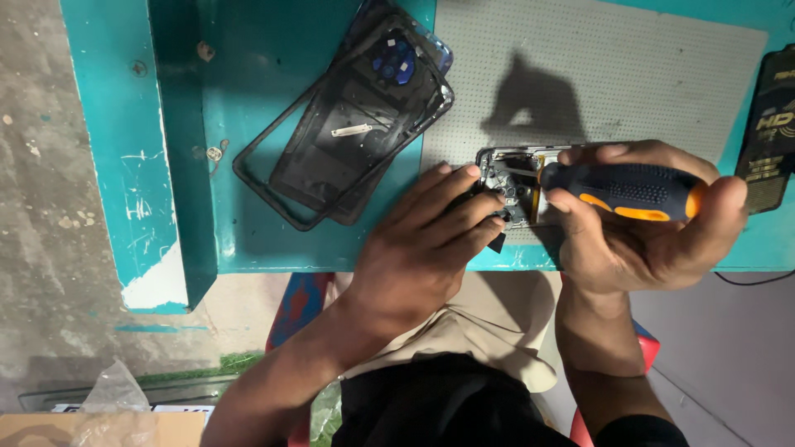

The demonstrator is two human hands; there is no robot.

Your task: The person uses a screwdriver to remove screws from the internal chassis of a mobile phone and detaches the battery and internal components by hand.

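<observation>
Fingers (571,203) of the right hand (646,223) clamp a screwdriver (629,190) over an opened phone (517,186), left hand (422,248) fingertips together steadying it mid-unscrewing, calling for careful tip seating.

The opened smartphone with exposed circuit board (515,178) is mostly covered: the left hand (418,248) hides its near edge and the right hand (654,219) its far end. The metal tip of the dark blue and orange plastic-handled screwdriver (633,192) cannot be made out among the blurred small parts. The black rectangular box with printed lettering (770,124) is cut off by the right edge. The dark blue glass phone back cover (397,58), lying under the black plastic phone frame (331,141), runs past the top edge.
</observation>
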